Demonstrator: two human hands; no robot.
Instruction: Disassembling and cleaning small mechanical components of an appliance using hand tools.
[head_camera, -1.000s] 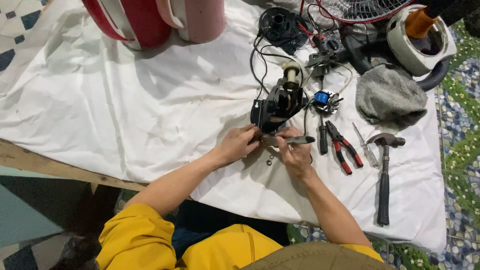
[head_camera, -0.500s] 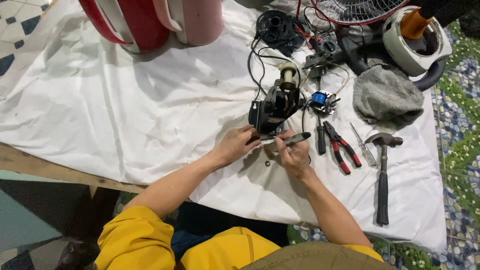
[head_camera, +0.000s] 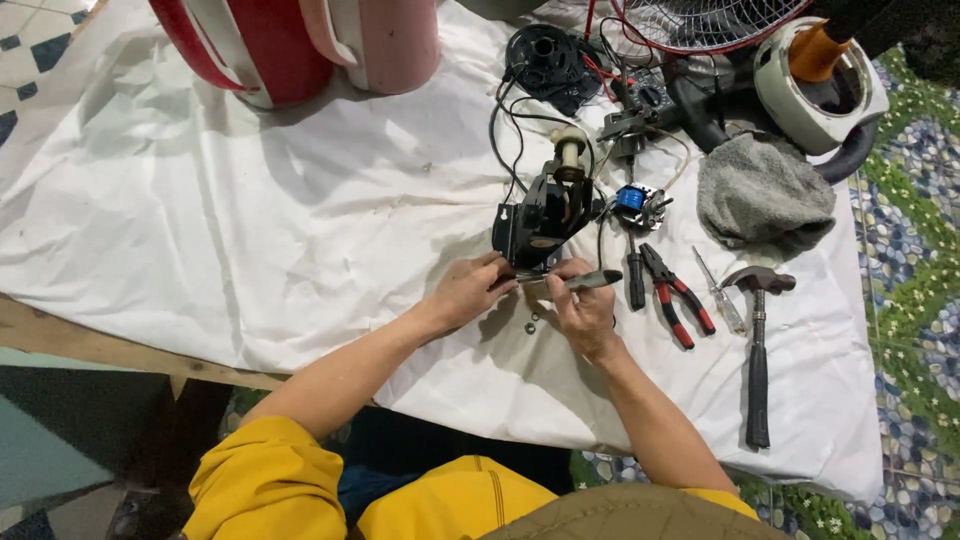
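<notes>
Even, fairly bright overhead light on the white sheet (head_camera: 250, 230), which looks slightly washed out (no harsh glare). Soft short shadows sit under the hands (head_camera: 530, 300) and the black motor housing (head_camera: 540, 215). Focus is sharp centrally; edges bend slightly

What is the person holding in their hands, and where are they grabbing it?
The right hand holds a screwdriver by its dark handle, tip pointing toward the black motor bracket. The left hand steadies that bracket at its bottom edge.
</notes>
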